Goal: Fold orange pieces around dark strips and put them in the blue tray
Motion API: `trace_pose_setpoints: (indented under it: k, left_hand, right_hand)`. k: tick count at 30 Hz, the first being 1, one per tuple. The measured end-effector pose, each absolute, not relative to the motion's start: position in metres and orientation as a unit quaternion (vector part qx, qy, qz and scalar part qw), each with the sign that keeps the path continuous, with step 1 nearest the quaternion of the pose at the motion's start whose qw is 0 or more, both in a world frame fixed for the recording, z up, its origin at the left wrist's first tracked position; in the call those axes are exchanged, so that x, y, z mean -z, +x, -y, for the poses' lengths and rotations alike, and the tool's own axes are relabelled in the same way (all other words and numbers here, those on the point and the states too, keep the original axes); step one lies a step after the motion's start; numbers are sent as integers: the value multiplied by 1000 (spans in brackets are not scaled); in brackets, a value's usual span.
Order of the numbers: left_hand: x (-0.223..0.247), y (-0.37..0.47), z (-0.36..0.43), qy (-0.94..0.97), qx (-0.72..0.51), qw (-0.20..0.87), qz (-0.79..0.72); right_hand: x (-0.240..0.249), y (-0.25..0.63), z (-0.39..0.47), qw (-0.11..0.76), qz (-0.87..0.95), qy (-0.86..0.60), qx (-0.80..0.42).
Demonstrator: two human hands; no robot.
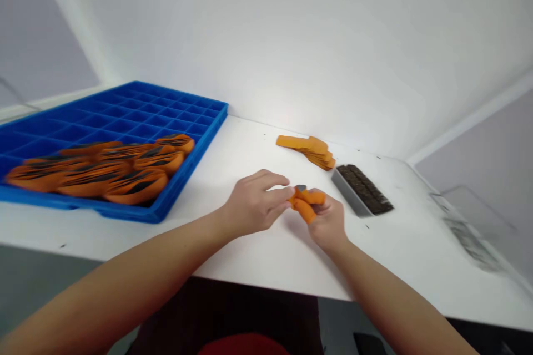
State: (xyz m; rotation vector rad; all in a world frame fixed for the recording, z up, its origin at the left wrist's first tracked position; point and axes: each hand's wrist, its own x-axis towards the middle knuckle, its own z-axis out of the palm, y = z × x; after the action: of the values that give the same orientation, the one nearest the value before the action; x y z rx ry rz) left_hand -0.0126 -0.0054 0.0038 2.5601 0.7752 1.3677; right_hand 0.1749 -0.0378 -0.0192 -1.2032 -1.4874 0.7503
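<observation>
Above the white table, near its front edge, both hands meet at an orange strip (pixel 293 197) with a dark grey patch (pixel 300 187) at its top. My left hand (pixel 260 202) pinches its left side between thumb and fingertips. On the other side, my right hand (pixel 328 222) is closed around it with thumb and fingers. The right fingertips look orange too; whether that is finger cots or the strip itself, I cannot tell. Beyond the hands lies a fanned stack of orange strips (pixel 312 150). A grey box of dark brown pieces (pixel 364 188) stands right of my right hand.
At the left a blue compartment tray (pixel 200 161) holds several bundles of folded orange strips with dark insides (pixel 137 186) in its near part. A white wall (pixel 266 50) closes off the back of the table (pixel 245 144). Small dark crumbs are scattered about.
</observation>
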Motion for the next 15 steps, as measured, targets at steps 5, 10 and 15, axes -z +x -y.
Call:
trace_pose_setpoints:
  k: [5, 10, 15]
  left_hand:
    - [0, -12, 2, 847, -471, 33, -246]
    - [2, -7, 3, 811, -517, 116, -248]
    - [-2, -4, 6, 716, -430, 361, -415]
  right_hand:
    - [18, 171, 34, 528, 593, -485, -366]
    - [12, 166, 36, 554, 538, -457, -441]
    - [16, 165, 36, 533, 581, -483, -380]
